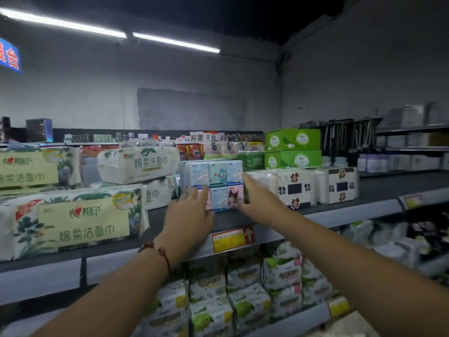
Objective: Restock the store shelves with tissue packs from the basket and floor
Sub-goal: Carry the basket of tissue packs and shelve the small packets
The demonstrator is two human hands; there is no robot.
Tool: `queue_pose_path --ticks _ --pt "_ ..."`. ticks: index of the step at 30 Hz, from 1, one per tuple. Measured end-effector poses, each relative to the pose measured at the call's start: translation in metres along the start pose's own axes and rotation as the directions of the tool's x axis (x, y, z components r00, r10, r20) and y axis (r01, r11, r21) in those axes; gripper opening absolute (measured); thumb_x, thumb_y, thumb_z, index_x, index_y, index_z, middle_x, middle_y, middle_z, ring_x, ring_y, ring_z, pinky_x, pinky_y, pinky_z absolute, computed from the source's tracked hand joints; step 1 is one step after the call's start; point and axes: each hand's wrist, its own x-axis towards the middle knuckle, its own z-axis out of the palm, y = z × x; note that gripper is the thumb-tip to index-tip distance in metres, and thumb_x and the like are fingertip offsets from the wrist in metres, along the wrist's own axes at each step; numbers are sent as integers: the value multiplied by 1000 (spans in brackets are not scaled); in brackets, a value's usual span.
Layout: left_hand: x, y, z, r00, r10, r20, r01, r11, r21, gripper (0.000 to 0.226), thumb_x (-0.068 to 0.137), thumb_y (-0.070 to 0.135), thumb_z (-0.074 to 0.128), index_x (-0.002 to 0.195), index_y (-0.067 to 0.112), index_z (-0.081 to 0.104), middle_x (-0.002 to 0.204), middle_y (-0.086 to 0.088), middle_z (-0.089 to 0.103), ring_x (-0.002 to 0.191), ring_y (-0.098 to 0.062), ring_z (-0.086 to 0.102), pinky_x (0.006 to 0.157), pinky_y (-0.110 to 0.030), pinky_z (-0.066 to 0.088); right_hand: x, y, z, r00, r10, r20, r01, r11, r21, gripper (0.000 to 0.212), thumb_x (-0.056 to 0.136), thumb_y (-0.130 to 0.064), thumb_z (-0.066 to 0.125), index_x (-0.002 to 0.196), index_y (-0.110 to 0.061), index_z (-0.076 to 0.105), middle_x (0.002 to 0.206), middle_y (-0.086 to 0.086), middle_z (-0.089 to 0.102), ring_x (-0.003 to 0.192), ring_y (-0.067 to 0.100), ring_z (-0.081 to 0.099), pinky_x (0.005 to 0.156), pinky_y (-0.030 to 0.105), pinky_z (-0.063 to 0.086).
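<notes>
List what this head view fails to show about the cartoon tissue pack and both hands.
- Pastel cartoon-printed tissue pack: lower corners covered by left hand and right hand.
- Right fingers: hidden behind the pack's side.
- Red-yellow shelf price label: print blurred.
- Basket, floor: outside frame.

Pastel cartoon tissue pack (215, 184) (pink, blue); green boxes (292, 148).

A cartoon tissue pack (215, 184) is held on the top shelf (352, 190) btwn left hand (188, 215) & right hand (257, 198), fingers pressed flat vs. its sides.
</notes>
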Motion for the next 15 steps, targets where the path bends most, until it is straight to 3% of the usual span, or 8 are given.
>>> queue_pose_path --ticks 3,7,11,15 --pt "-18 10 8 981 153 -119 -156 988 -16 60 98 47 41 151 21 33 154 -10 40 139 -32 40 110 -47 37 -42 7 -13 999 -41 5 41 957 -286 87 94 -45 60 160 -21 8 166 1 11 152 21 14 121 39 21" --pt "-44 34 20 917 360 -172 -376 924 -73 61 92 50 40 143 19 49 148 -17 47 136 -40 43 110 -58 35 -107 24 -13 997 73 -19 -75 921 -382 77 99 -50 50 159 -24 10 166 1 9 153 22 5 123 39 10" --pt "-88 78 47 831 548 -94 -556 814 -167 60 96 51 38 149 22 41 156 -14 36 142 -38 34 115 -57 27 -187 54 5 966 260 -8 -236 862 -448 72 101 -52 43 159 -25 9 167 1 6 153 24 3 122 40 8" --pt "-151 135 95 710 704 25 -659 676 -329 64 99 52 41 155 23 28 161 -12 24 146 -35 26 118 -53 21 -282 94 33 861 508 16 -441 762 -474 74 100 -53 42 159 -23 9 167 5 6 153 28 4 122 44 10"
